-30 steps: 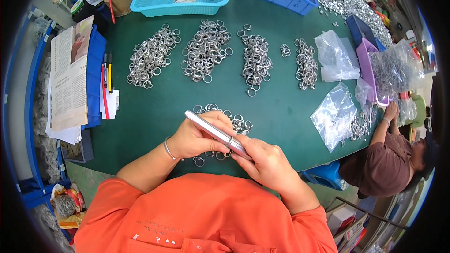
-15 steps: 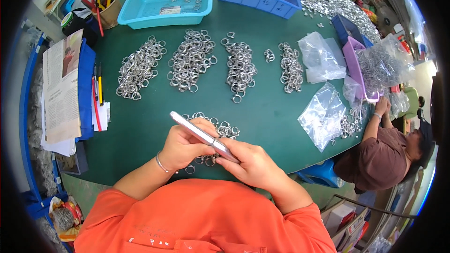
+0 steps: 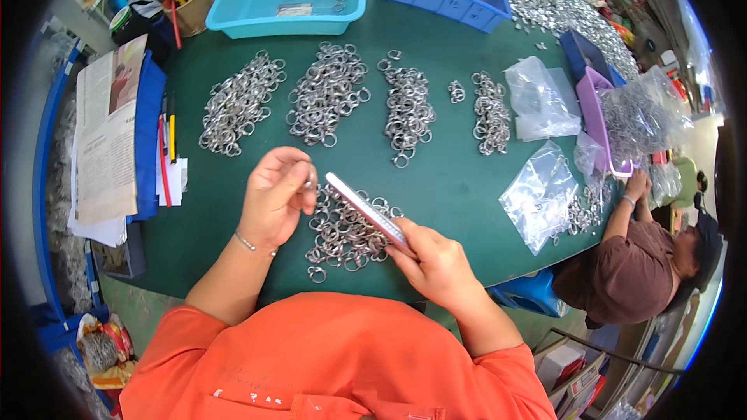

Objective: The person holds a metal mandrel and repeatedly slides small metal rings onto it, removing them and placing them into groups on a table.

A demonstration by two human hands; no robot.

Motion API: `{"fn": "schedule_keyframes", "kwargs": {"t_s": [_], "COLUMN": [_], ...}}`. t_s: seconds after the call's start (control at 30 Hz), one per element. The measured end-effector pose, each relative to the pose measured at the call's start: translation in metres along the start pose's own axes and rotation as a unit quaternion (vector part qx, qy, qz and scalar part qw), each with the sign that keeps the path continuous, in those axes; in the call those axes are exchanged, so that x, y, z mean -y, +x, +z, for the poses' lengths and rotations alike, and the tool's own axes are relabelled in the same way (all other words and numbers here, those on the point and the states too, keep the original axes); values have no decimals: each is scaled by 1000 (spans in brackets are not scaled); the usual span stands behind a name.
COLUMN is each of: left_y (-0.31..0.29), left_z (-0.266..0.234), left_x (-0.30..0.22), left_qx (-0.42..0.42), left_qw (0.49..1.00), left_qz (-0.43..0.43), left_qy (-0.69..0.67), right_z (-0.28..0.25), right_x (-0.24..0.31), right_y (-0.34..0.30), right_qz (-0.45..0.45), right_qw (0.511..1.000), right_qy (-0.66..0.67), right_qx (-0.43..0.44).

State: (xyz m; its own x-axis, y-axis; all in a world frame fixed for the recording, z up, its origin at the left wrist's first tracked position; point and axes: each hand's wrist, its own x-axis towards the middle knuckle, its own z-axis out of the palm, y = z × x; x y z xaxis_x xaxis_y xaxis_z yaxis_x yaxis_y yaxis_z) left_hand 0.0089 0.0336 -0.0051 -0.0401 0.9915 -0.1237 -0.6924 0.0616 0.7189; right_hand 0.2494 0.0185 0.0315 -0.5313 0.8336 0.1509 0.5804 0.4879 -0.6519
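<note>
Silver rings [image 3: 346, 237] lie heaped by the near edge of a green desk [image 3: 459, 194] as a person's left hand [image 3: 272, 198] pinches a single ring [image 3: 310, 180] between thumb and fingers, just beside the upper tip of a metal rod [image 3: 362, 208] held in the curled fingers of the right hand [image 3: 437, 264]. A turquoise basket [image 3: 288, 29] and a blue bin [image 3: 443, 1] stand toward the desk's far edge.

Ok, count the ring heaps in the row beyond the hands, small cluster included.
5, left to right: leftmost heap, second heap, third heap, small cluster, rightmost heap beside a clear bag.
</note>
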Motion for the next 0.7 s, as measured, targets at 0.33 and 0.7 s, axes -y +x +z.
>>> {"fn": "schedule_keyframes", "kwargs": {"t_s": [0.33, 0.7], "left_y": [-9, -16], "left_z": [2, 14], "left_x": [-1, 19], "left_qx": [88, 210], "left_qw": [992, 951], "left_qz": [-67, -30], "left_qy": [60, 226], "right_z": [6, 6], "right_x": [5, 11], "right_y": [1, 11], "right_qz": [-19, -78], "right_qw": [999, 995], "right_qy": [15, -31], "right_qx": [41, 46]}}
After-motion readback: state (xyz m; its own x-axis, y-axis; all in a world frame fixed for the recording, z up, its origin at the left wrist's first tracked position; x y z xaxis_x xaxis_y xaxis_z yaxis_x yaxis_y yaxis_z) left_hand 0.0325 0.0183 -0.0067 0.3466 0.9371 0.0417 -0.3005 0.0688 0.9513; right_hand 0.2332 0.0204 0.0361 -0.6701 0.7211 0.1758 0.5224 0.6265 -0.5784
